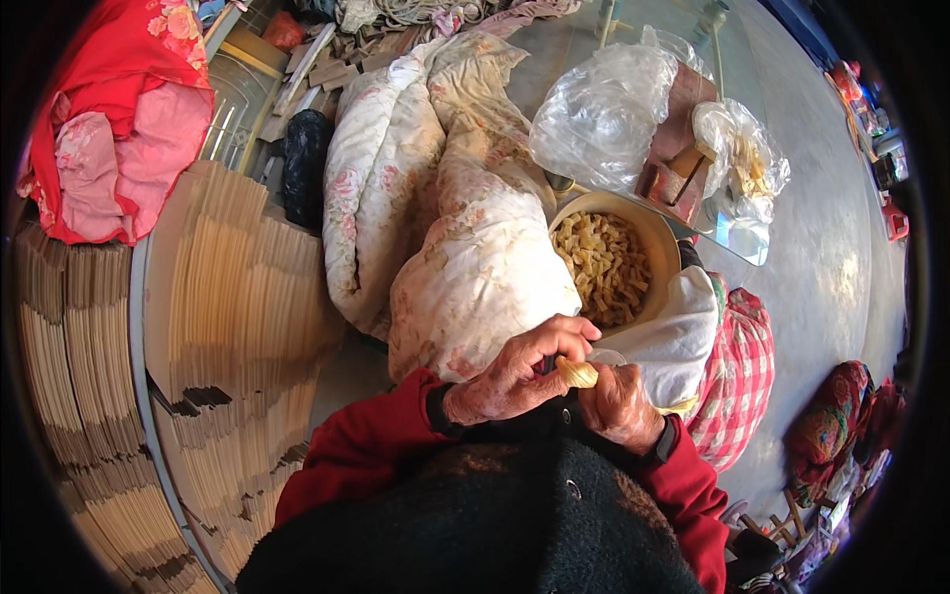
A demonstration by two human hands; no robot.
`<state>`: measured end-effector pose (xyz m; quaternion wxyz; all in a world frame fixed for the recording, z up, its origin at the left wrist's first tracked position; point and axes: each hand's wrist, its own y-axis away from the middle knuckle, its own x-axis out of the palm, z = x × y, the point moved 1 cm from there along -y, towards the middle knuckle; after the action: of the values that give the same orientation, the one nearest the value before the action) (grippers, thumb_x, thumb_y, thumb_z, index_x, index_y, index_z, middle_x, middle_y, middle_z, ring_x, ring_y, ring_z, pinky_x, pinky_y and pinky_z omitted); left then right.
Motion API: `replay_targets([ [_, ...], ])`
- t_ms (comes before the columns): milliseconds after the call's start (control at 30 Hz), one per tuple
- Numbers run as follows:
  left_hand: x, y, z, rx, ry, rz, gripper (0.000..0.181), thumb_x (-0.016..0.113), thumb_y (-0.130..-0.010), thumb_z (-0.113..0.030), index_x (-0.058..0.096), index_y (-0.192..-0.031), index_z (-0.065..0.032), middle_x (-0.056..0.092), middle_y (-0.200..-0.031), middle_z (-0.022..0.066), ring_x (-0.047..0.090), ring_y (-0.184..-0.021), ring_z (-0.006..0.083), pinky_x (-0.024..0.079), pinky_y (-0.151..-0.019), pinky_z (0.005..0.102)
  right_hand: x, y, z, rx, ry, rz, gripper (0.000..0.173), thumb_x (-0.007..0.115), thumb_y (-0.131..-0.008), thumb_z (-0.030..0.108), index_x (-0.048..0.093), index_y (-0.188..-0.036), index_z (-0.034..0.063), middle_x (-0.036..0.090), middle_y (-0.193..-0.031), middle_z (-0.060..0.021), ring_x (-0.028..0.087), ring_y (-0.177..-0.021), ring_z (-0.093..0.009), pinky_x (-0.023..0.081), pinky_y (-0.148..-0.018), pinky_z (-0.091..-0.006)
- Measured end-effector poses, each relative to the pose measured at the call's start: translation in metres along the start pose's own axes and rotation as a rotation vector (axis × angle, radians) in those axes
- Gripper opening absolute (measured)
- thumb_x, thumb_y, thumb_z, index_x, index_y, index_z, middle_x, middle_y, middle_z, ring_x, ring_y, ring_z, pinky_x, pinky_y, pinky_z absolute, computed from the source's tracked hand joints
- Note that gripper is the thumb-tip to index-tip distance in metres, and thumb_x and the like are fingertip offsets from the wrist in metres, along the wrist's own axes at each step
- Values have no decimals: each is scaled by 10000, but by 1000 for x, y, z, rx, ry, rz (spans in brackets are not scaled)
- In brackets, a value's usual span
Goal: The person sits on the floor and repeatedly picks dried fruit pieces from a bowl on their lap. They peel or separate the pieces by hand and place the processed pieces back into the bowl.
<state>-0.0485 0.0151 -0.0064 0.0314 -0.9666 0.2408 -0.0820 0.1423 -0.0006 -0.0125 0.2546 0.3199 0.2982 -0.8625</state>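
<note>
In front of my chest, my left hand [512, 371] and my right hand [620, 405] meet around a small yellow, ridged piece [577, 373]. The fingertips of the left hand pinch one end of it, while the right thumb and fingers grip the other. Something dark shows between my left fingers, too hidden to name. A clear, rounded plastic edge [608, 357] sticks up behind the right thumb. Just beyond my hands stands a round tan tub [666, 241] holding many short yellowish pieces [603, 267]. A white cloth [672, 334] lies against the tub's near side.
A floral quilt [482, 275] is heaped left of the tub. Stacked flat cardboard [230, 275] fills the left side. Clear plastic bags [605, 111] and a reddish wooden board with a block [679, 167] rest on a glass tabletop [749, 249]. A red checked cloth [738, 379] lies at right.
</note>
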Motion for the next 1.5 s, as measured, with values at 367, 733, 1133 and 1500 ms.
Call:
replay_targets([
  [367,6,2,17,-629,329,-56,238,565,-990,-212,651,-1032,6,641,-793,30,592,-600,72,492,-573,178,-12,1,-17,-11,313,77,196,648,-817,104,496,-856,-13,483,-612,-57,578,-514,-209,465,-427,-343],
  [733,-5,-1,-4,-513,-13,241,188,559,-989,-129,648,-929,26,629,-731,26,570,-575,66,462,-541,199,-36,8,-17,52,-73,172,343,787,-787,220,581,-923,-19,615,-716,-118,640,-603,-302,512,-511,-373],
  [1133,-33,2,-14,-543,-70,294,242,601,-958,-164,679,-851,39,674,-716,71,626,-575,116,491,-548,229,-59,16,-18,243,-376,249,171,634,-929,154,628,-934,-17,624,-722,-173,633,-642,-357,496,-554,-427],
  [1500,-12,-27,-7,90,-747,382,700,813,-705,-141,516,-1329,-36,499,-1383,154,467,-1296,320,354,-1095,415,-45,23,-35,469,-648,274,278,584,-979,180,593,-838,-60,533,-674,-147,517,-575,-259,415,-548,-364],
])
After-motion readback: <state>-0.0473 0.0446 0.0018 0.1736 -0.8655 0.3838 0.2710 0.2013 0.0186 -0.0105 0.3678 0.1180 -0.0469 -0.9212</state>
